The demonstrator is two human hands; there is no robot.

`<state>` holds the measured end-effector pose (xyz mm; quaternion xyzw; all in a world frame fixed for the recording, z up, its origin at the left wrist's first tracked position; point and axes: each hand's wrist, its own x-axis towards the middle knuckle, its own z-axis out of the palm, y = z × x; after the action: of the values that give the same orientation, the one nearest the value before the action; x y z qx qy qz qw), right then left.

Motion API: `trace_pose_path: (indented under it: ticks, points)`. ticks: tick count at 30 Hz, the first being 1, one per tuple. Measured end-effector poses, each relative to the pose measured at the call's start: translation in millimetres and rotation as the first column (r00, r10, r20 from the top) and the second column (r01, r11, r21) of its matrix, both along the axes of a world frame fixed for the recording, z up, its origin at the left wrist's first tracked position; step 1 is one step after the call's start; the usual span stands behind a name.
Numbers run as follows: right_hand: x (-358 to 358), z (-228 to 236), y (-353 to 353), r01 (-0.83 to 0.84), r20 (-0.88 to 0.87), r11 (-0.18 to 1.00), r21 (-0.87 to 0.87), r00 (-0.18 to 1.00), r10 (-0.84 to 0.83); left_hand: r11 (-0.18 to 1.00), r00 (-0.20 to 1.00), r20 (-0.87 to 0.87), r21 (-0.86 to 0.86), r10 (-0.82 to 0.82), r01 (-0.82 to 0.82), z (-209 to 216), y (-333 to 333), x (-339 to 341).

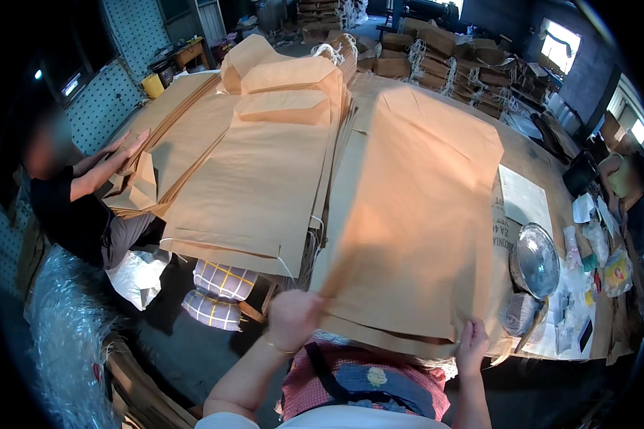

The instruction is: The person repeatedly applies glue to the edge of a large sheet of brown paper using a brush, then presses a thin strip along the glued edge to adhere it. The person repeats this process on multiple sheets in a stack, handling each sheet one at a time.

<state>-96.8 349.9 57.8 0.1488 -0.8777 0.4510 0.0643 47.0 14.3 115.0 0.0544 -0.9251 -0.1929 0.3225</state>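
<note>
A large brown paper bag (415,214) lies in front of me on a pile of similar flat bags, its left edge lifted and blurred by motion. My left hand (297,319) is closed at the bag's near left corner; its fingers are partly smeared. At the near right corner my right hand (472,346) pinches the bag's edge between thumb and fingers. Just left of it lies a tall stack of brown paper bags (243,179) with folded ends at the far side and white string around the near end.
A co-worker (71,186) at the left handles more bags. On the right stand a metal bowl (534,261), a white sheet (526,196) and plastic bags (615,272). Another person (622,175) is at the far right. Tied bundles (436,64) are piled behind the table; checked cushions (218,297) sit below its edge.
</note>
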Motion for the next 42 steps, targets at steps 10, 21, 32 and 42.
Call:
trace_pose_path:
  ticks: [10,21,32,42]
  points:
    - [15,20,-268,-0.393,0.511,0.693,-0.605,0.476,0.716,0.699,0.706,-0.165,0.406,0.689,-0.588,-3,-253,123]
    - [20,61,-129,-0.986,0.143,0.133,-0.102,0.118,0.983,0.531,0.545,-0.212,-0.124,0.811,-0.838,-19,-262,120]
    - [-60,49,166,0.059,-0.198,0.538,0.841,0.959,0.204,0.905,0.914,0.092,-0.135,-0.394,0.404,-48,72,-6]
    - [-157,93,152,0.406,-0.147,0.914,-0.019,0.903,-0.404,0.896,0.888,0.368,-0.235,-0.277,0.377,-33,100,-77]
